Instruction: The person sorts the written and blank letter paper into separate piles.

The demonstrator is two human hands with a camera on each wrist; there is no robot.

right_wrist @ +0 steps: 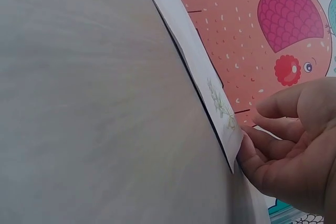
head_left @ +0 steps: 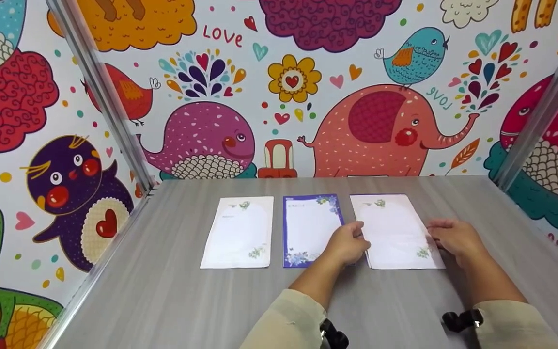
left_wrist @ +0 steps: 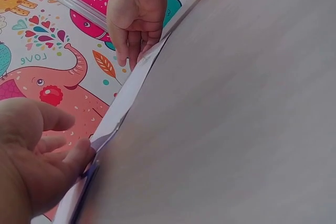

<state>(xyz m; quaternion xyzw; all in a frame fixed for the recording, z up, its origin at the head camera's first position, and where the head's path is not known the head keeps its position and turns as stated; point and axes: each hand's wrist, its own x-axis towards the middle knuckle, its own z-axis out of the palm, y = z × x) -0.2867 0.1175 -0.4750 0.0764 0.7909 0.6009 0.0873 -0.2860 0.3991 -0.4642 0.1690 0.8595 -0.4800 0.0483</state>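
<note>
On the right of the table lies a pale sheet of paper [head_left: 395,232] with green sprigs printed at its corners, a purple edge showing at its top. My left hand [head_left: 348,244] is at its left edge, fingers loosely bent and fingertips [left_wrist: 81,153] right against the paper's side. Opposite, my right hand [head_left: 457,237] touches the right edge, its lower fingers [right_wrist: 249,148] at the paper's near corner and the upper ones apart from it. In the right wrist view the sheet's long edge [right_wrist: 191,53] stands out thinly over the tabletop.
Left of the hands lies a purple-bordered sheet [head_left: 308,228] with blue flowers, partly covered by my left hand. Farther left is another white sheet [head_left: 238,232] with green sprigs. The grey table [head_left: 162,300] meets a cartoon-printed wall [head_left: 284,111] with metal posts at the corners.
</note>
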